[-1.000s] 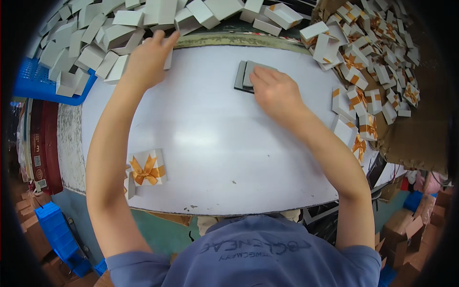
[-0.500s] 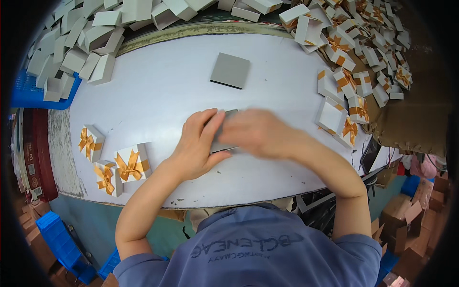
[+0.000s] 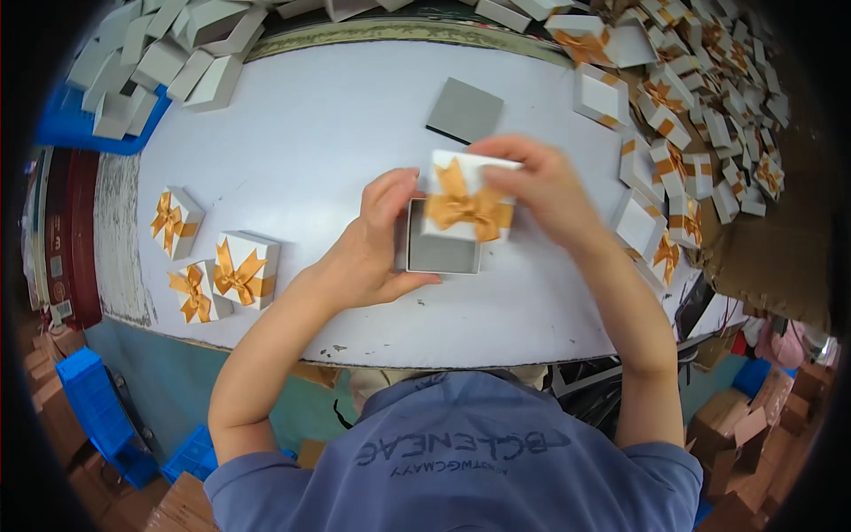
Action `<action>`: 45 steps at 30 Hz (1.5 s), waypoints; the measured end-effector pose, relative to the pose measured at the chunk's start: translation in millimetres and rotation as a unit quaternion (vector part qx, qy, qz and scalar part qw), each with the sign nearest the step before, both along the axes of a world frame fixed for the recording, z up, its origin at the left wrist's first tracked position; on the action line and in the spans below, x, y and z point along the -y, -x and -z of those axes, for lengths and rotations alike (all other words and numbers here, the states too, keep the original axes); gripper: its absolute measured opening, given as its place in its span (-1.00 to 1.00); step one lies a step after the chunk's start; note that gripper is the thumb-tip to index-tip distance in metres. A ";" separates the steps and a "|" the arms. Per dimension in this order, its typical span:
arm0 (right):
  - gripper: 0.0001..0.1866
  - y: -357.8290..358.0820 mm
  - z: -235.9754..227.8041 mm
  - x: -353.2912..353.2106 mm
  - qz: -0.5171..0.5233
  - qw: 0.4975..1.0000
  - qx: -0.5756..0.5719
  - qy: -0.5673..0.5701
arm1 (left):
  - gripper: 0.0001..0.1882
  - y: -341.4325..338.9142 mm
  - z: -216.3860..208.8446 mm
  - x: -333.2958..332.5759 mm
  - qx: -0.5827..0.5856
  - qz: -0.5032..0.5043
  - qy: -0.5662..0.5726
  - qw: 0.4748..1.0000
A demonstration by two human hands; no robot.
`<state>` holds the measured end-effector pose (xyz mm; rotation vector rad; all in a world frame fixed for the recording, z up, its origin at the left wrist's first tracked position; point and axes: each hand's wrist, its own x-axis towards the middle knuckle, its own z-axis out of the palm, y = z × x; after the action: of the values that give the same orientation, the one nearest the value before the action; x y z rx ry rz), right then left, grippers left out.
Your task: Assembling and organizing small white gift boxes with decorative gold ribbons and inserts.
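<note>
My left hand is closed around the left side of a small box base, white-walled with a grey inside, on the white table. Over that base my right hand grips the right edge of a white box lid tied with a gold ribbon bow. The lid covers the base's upper right part in view; whether they touch I cannot tell. Just beyond the lid lies a flat grey square pad with a dark edge.
Several finished-looking white boxes with gold bows stand at the left. White box parts heap above a blue crate at the far left. Ribboned lids pile along the right. Cardboard cartons stand on the floor.
My right hand has left the box base and now holds a ribboned lid over it. My left hand stays at the base. The view has shifted slightly.
</note>
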<state>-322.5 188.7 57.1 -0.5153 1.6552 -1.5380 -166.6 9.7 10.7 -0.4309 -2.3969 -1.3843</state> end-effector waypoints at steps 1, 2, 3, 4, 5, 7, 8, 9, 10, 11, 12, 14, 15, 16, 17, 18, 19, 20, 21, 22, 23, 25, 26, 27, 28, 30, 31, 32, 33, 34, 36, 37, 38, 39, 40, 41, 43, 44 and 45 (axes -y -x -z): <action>-0.67 -4.3 11.8 5.2 -0.056 0.997 -0.019 -0.057 | 0.05 5.8 3.8 -3.1 0.022 0.016 -0.036 0.999; -0.67 -8.4 12.3 3.3 -0.050 0.997 -0.021 -0.057 | 0.14 10.9 5.4 -5.8 0.044 0.031 -0.072 0.996; -0.66 -18.7 7.9 3.8 -0.071 0.980 -0.165 -0.091 | 0.14 12.9 4.3 -7.4 0.046 0.029 -0.071 0.996; -0.65 -27.5 4.5 2.6 -0.088 0.940 -0.307 -0.121 | 0.10 16.0 -1.0 -8.5 0.025 0.020 -0.001 0.999; -0.65 -34.6 6.7 -0.4 -0.091 0.940 -0.307 -0.117 | 0.07 18.1 -4.1 -9.8 0.005 0.009 0.070 0.998; -0.65 -44.9 13.6 -5.7 -0.016 0.823 -0.560 -0.091 | 0.04 20.4 -8.0 -16.9 0.004 0.008 0.124 0.992; -0.65 -45.8 18.8 -4.5 -0.017 0.824 -0.560 -0.083 | 0.01 20.1 -10.0 -19.1 0.005 0.010 0.172 0.985; -0.65 -46.6 24.3 -4.3 -0.012 0.812 -0.577 -0.091 | -0.05 16.6 -11.8 -21.4 0.035 -0.013 0.202 0.979; -0.65 -46.7 27.2 -2.8 -0.006 0.799 -0.594 -0.098 | -0.05 13.9 -15.7 -18.1 0.038 -0.019 0.207 0.977; -0.65 -44.2 27.4 0.6 -0.009 0.800 -0.593 -0.090 | -0.05 11.0 -22.1 -14.0 0.033 -0.041 0.265 0.963; -0.64 -40.6 23.3 4.5 -0.052 0.796 -0.597 -0.087 | -0.05 6.9 -30.0 -12.0 0.028 -0.060 0.319 0.945; -0.63 -20.8 18.6 13.4 -0.095 0.789 -0.602 -0.080 | -0.09 -7.0 -47.4 2.5 0.098 -0.108 0.349 0.926; -0.61 -2.5 18.9 17.9 -0.054 0.769 -0.633 -0.073 | -0.12 -12.2 -52.4 13.4 0.161 -0.146 0.370 0.903; -0.59 12.0 19.7 21.8 -0.014 0.748 -0.661 -0.065 | -0.15 -21.9 -57.1 26.4 0.204 -0.177 0.393 0.879; -0.59 19.7 21.6 25.3 -0.010 0.747 -0.662 -0.065 | -0.17 -32.5 -65.7 42.0 0.246 -0.206 0.417 0.850; -0.54 24.2 29.0 28.0 -0.023 0.736 -0.668 -0.103 | -0.22 -36.6 -77.2 58.1 0.269 -0.208 0.442 0.830; -0.49 26.1 31.1 32.8 -0.039 0.726 -0.674 -0.131 | -0.26 -42.5 -89.7 70.4 0.295 -0.218 0.468 0.804; -0.49 23.3 28.9 34.1 -0.038 0.726 -0.674 -0.130 | -0.31 -36.8 -89.9 83.5 0.269 -0.253 0.367 0.854; -0.46 15.7 27.9 37.7 -0.073 0.741 -0.655 -0.128 | -0.36 -25.9 -86.7 103.1 0.240 -0.289 0.259 0.890; -0.42 8.3 26.8 35.8 -0.106 0.753 -0.636 -0.134 | -0.35 -7.9 -77.8 129.6 0.186 -0.275 0.333 0.882; -0.42 2.9 25.6 33.8 -0.106 0.753 -0.636 -0.135 | -0.34 12.4 -68.4 159.6 0.129 -0.261 0.407 0.866; -0.41 -6.2 23.0 36.1 -0.112 0.757 -0.634 -0.110 | -0.24 40.2 -52.2 217.8 0.148 -0.295 0.542 0.773; -0.41 -6.8 24.1 34.5 -0.109 0.756 -0.635 -0.113 | -0.24 54.4 -50.5 226.0 0.145 -0.293 0.542 0.774; -0.42 -8.1 27.1 30.5 -0.099 0.754 -0.641 -0.107 | -0.19 66.9 -46.8 230.0 0.189 -0.299 0.574 0.738; -0.43 -8.6 28.8 28.4 -0.089 0.751 -0.647 -0.098 | -0.13 75.5 -44.6 233.1 0.233 -0.306 0.605 0.697; -0.46 -8.3 28.7 29.1 -0.073 0.748 -0.653 -0.095 | -0.10 85.9 -44.7 235.8 0.237 -0.293 0.601 0.704; -0.49 -8.3 28.4 29.6 -0.061 0.744 -0.659 -0.088 | -0.08 88.1 -45.6 233.9 0.244 -0.284 0.597 0.710; -0.49 -8.0 28.2 30.4 -0.060 0.745 -0.659 -0.089 | -0.08 84.6 -46.2 230.6 0.243 -0.282 0.598 0.710; -0.50 -5.5 30.7 30.7 -0.061 0.738 -0.666 -0.087 | -0.07 79.6 -52.8 213.7 0.241 -0.262 0.565 0.745; -0.51 -2.1 31.9 29.9 -0.060 0.730 -0.676 -0.087 | -0.07 77.9 -59.4 195.8 0.235 -0.241 0.529 0.779; -0.56 1.7 37.1 27.3 -0.042 0.732 -0.677 -0.064 | -0.08 77.9 -68.5 161.4 0.205 -0.218 0.478 0.826; -0.61 3.5 38.0 25.7 -0.024 0.734 -0.678 -0.037 | -0.09 76.4 -72.8 142.6 0.177 -0.197 0.426 0.865; -0.61 7.5 35.7 22.0 -0.025 0.733 -0.678 -0.039 | -0.09 73.9 -76.2 121.6 0.176 -0.196 0.424 0.866; -0.68 11.8 32.5 15.2 0.012 0.811 -0.584 -0.034 | -0.10 69.8 -77.5 98.5 0.130 -0.193 0.309 0.922; -0.75 14.1 25.9 7.7 0.049 0.875 -0.481 -0.027 | -0.11 63.7 -80.4 77.3 0.082 -0.187 0.189 0.960; -0.75 14.2 15.1 0.9 0.050 0.874 -0.482 -0.029 | -0.11 54.2 -66.3 59.5 0.118 -0.167 0.096 0.974; -0.82 7.9 -0.9 -11.2 0.129 0.725 -0.677 -0.013 | -0.10 35.0 -31.7 22.1 0.188 -0.135 0.006 0.973; -0.82 0.9 -0.1 -17.6 0.127 0.726 -0.676 -0.015 | -0.09 28.6 -25.5 4.4 0.221 -0.120 0.009 0.968; -0.81 -6.6 3.3 -23.0 0.019 0.710 -0.704 -0.002 | -0.09 25.4 -20.3 -5.8 0.221 -0.115 0.007 0.969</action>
<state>-315.9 211.7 53.8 -2.0040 2.6914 -1.0563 -192.0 15.5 31.1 0.1742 -2.6925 -1.4763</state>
